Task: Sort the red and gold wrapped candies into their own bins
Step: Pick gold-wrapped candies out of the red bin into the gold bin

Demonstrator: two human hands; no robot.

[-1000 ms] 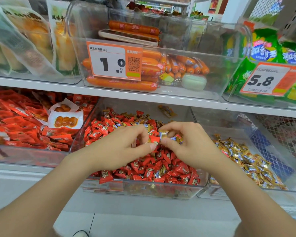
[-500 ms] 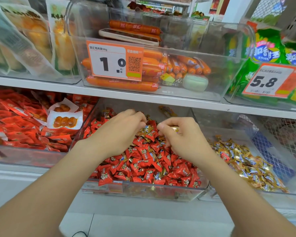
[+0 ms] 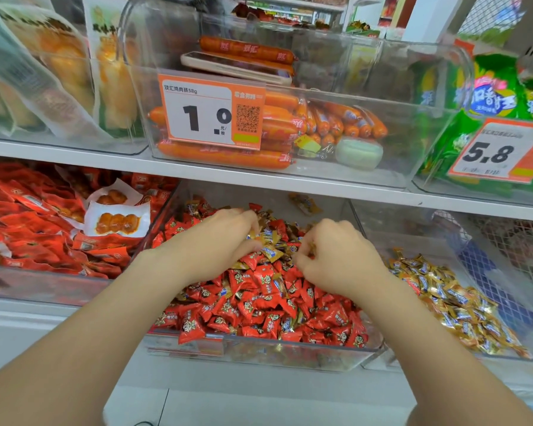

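My left hand (image 3: 219, 244) and right hand (image 3: 336, 256) dig curled into the red candies (image 3: 259, 302), pinching out gold candies (image 3: 270, 252). They belong in the gold bin (image 3: 520, 302) just beside.

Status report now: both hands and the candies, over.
Left hand and right hand both in middle bin, fingers curled on gold candies. Red candies still mixed with gold. Nothing blocking.

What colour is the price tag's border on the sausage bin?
Orange, around a white panel; price tag, head view.
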